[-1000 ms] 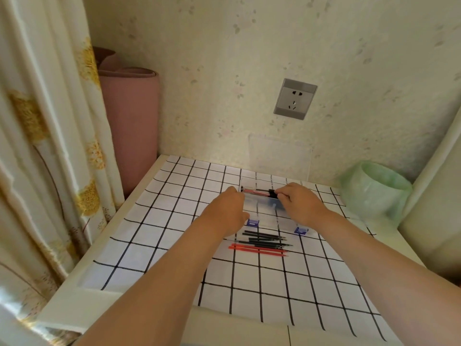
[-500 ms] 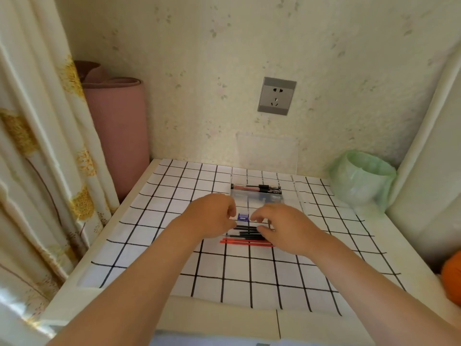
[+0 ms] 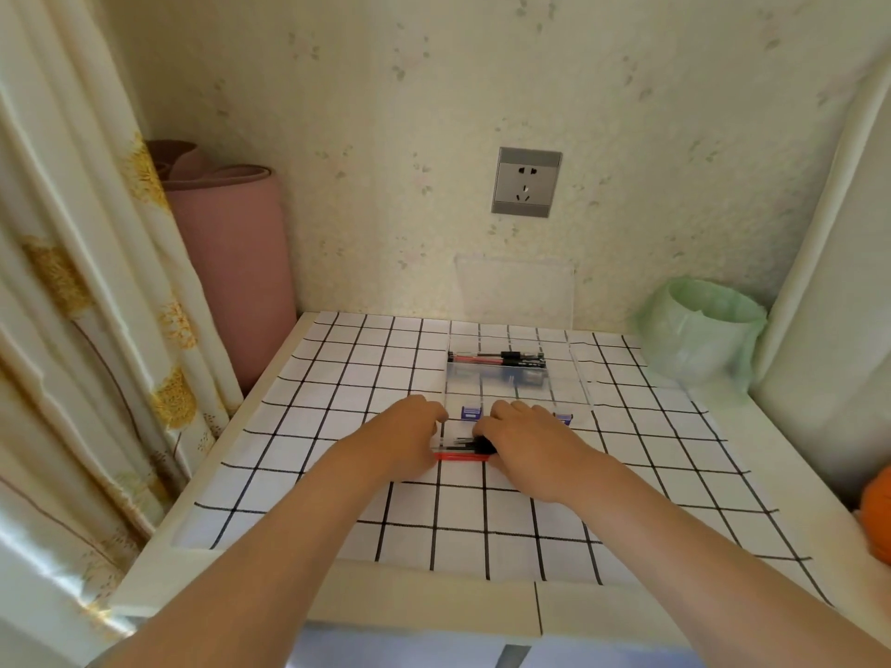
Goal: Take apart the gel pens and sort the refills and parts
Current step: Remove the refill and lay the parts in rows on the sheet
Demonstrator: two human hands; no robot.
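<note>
Several loose gel pens (image 3: 460,450), black and red, lie in a row on the checked cloth just in front of a clear plastic box (image 3: 569,378). My left hand (image 3: 410,438) curls onto the left ends of these pens. Over their right ends, fingers curled round a black cap, is my right hand (image 3: 528,443). Much of the row is hidden under both hands. In the box's far compartment lie a few more pens (image 3: 496,359), red and black. Two blue latches (image 3: 470,412) sit on the box's near edge.
The checked cloth (image 3: 337,474) covers a white tabletop in a corner. A green-lined bin (image 3: 699,330) stands at the back right, a rolled pink mat (image 3: 231,262) at the back left, a curtain (image 3: 72,282) on the left. An orange object (image 3: 877,513) sits at the right edge.
Both hands have drawn back from the box's far compartment, leaving pens there, and have come down on the loose row of pens in front of the box.
</note>
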